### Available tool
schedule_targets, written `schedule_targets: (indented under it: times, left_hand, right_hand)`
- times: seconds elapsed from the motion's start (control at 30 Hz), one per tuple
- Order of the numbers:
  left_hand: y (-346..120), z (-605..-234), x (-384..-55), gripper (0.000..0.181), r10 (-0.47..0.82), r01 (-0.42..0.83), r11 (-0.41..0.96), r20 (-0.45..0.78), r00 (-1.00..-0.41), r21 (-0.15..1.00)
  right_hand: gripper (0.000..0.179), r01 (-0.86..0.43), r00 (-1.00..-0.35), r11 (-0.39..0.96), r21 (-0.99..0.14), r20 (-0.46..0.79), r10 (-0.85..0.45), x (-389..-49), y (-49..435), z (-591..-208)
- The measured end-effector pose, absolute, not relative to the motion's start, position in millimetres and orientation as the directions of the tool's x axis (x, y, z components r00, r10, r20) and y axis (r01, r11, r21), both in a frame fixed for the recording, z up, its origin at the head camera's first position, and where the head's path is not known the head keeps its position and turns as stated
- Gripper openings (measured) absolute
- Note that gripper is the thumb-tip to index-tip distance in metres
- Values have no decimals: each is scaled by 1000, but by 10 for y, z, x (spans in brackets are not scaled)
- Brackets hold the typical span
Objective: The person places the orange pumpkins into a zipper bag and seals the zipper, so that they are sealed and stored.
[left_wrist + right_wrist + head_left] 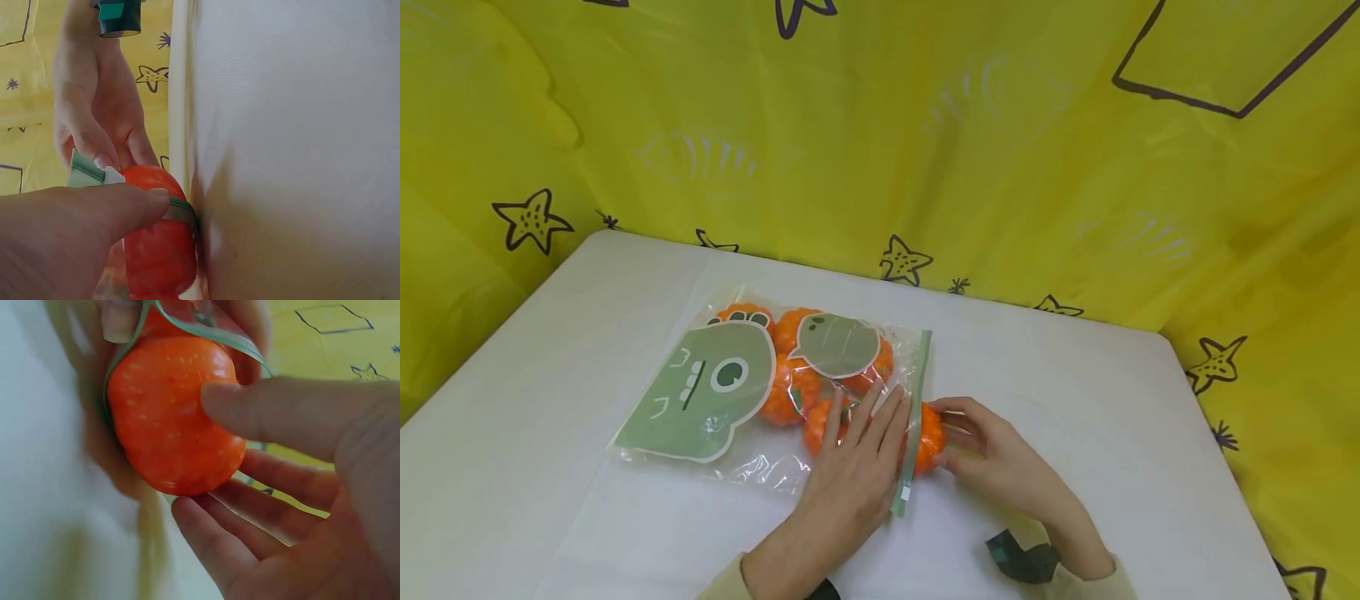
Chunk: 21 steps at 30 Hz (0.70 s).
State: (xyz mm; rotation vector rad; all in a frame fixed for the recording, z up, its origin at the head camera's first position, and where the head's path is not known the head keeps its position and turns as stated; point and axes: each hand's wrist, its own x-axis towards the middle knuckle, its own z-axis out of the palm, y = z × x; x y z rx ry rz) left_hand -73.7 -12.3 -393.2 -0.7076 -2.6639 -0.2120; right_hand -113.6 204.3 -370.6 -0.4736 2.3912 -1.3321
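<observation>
A clear zip bag with a green cartoon monster print lies flat, with several small orange toy pumpkins inside. At its green-edged mouth, one orange pumpkin sits partly in and partly out. My right hand holds that pumpkin's outer end, thumb on one side and fingers on the other, as the right wrist view shows with the pumpkin between them. My left hand rests on the bag near the mouth with straight, spread fingers. In the left wrist view its thumb lies across the bag's edge.
The bag lies on a white table with rounded far corners. Behind and beside it hangs a yellow cloth with starfish drawings. A dark strap is near my right wrist.
</observation>
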Motion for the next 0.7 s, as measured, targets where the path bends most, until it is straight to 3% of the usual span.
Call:
schedule_targets:
  times: [0.3,0.53,0.7]
  left_hand:
    - [-111,-3915,-721,70,466,500,866,363,-806,-2]
    - [-100,-3901,-723,69,466,500,866,338,-818,15]
    - [-113,-3914,-726,68,457,492,871,356,-815,7]
  right_hand:
    - [56,-285,-882,529,-800,3,-471,-1085,1886,-3753]
    - [46,-161,-894,516,-841,-98,-438,-1092,2000,-3725]
    - [35,-170,-868,509,-844,-117,-483,-1113,2102,-3676]
